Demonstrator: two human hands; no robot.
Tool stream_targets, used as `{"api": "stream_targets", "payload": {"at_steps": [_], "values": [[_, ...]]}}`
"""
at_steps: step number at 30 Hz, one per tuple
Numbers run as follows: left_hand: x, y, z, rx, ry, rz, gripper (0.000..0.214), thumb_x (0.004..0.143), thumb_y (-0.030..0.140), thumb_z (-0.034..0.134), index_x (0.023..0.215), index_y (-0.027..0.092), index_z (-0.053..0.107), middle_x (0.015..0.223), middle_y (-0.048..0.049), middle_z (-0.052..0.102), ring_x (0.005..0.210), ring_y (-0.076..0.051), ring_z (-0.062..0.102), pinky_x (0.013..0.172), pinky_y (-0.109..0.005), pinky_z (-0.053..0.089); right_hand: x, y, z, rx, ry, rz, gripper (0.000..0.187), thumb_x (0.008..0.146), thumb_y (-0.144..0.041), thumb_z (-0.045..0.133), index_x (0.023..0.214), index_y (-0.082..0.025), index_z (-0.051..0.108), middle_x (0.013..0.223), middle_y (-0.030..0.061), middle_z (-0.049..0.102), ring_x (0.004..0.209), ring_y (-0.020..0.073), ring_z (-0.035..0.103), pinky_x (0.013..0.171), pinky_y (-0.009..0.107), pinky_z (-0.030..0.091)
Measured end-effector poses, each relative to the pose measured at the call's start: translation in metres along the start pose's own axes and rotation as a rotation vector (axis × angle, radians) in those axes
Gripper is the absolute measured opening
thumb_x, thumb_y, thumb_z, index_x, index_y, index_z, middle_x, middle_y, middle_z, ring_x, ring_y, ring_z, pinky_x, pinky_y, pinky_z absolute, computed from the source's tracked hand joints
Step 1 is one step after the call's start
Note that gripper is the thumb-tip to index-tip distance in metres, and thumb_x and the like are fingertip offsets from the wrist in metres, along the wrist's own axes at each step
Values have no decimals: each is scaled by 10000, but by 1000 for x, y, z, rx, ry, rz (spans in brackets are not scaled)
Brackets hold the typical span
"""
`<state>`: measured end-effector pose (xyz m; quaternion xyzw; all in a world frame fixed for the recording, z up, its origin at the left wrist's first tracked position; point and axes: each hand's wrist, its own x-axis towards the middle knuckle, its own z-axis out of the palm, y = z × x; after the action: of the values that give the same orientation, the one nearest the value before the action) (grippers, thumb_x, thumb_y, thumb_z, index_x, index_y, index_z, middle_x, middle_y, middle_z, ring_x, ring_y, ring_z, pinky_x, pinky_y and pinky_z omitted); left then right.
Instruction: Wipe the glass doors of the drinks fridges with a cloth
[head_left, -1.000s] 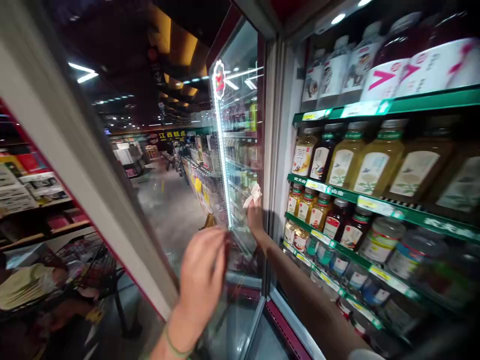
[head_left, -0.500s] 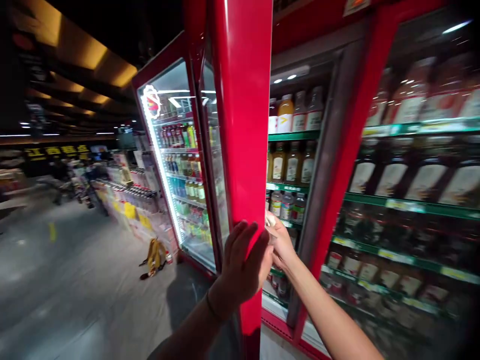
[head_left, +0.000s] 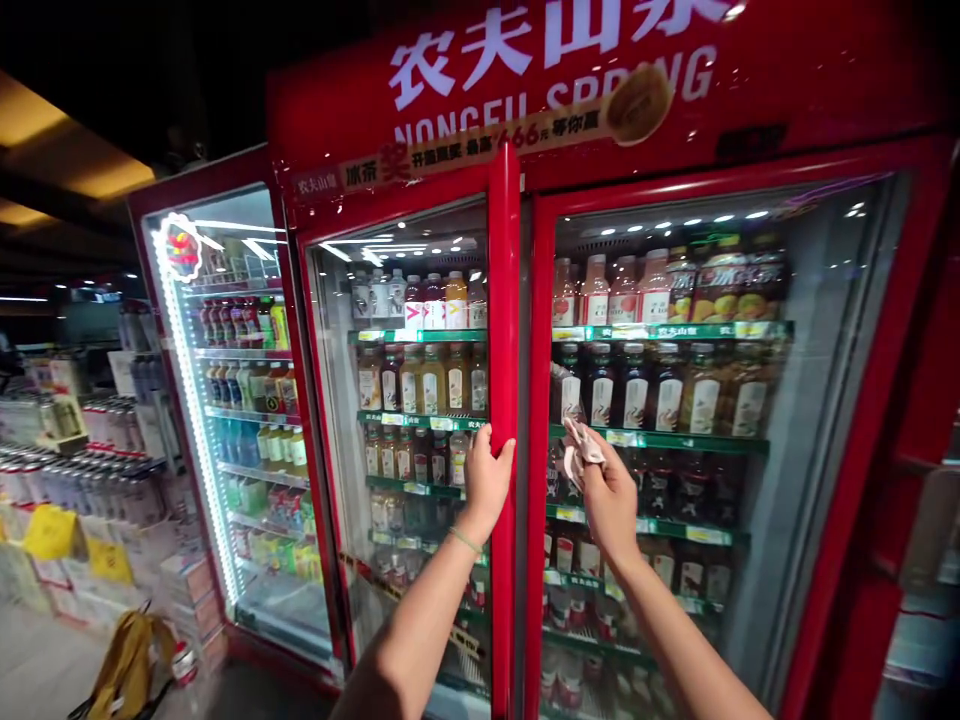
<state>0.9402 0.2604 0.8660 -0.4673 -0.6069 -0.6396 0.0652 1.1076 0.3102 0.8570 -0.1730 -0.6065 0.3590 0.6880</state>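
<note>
A red drinks fridge with two glass doors stands in front of me, both doors closed. My left hand (head_left: pixel 487 478) presses flat on the red frame of the left door (head_left: pixel 504 330), fingers stretched out. My right hand (head_left: pixel 609 492) is held up against the glass of the right door (head_left: pixel 795 420), its fingers closed on a crumpled whitish cloth (head_left: pixel 581 447). Behind the glass, green-edged shelves (head_left: pixel 660 436) carry rows of juice and tea bottles.
A second lit fridge (head_left: pixel 232 400) with bottles stands to the left. Further left are stacks of canned drinks (head_left: pixel 67 480) with yellow price tags. A yellow object (head_left: pixel 127 665) lies on the floor at the fridge's foot.
The left fridge door has swung from wide open to closed, pushed by my left hand. My right hand with the cloth has come out from inside and now sits on the right door's glass.
</note>
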Motion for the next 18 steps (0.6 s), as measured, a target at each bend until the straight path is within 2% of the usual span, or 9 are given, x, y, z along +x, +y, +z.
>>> {"api": "stream_targets", "payload": {"at_steps": [3,7,10,13,18], "values": [[29,-12,24,-72,-138,1,203,955,284,590,1120,179,642,1065,-114,738,979,-214,705,867,-334,535,22,7,-28,-89,-4,0,429,910,-425,600,1312,-299,682,1387,100,680,1228,299,675,963,475,591],[64,-28,46,-59,-182,35,124,946,276,562,918,180,634,892,-63,731,861,-185,698,771,-282,501,59,26,-45,-177,52,-115,392,851,-386,645,1231,-288,661,1234,115,727,1004,278,737,746,398,628],[83,-36,61,-8,-215,35,155,928,280,560,812,185,600,780,-21,688,763,-162,654,691,-252,449,89,35,-47,-290,-59,-167,316,891,-365,593,1176,-256,672,1109,87,760,821,234,738,636,342,612],[94,-40,69,49,-250,22,166,922,285,563,794,185,596,759,-6,675,745,-149,629,676,-239,413,115,33,-42,-397,-180,-277,296,935,-313,534,1175,-226,684,1107,73,773,836,224,752,672,333,629],[104,-38,65,130,-328,41,136,876,184,584,751,187,636,729,-4,666,714,-155,614,658,-251,382,157,9,-16,-547,-283,-663,307,961,-214,515,1203,-250,701,1176,73,774,1039,255,762,851,374,657]]}}
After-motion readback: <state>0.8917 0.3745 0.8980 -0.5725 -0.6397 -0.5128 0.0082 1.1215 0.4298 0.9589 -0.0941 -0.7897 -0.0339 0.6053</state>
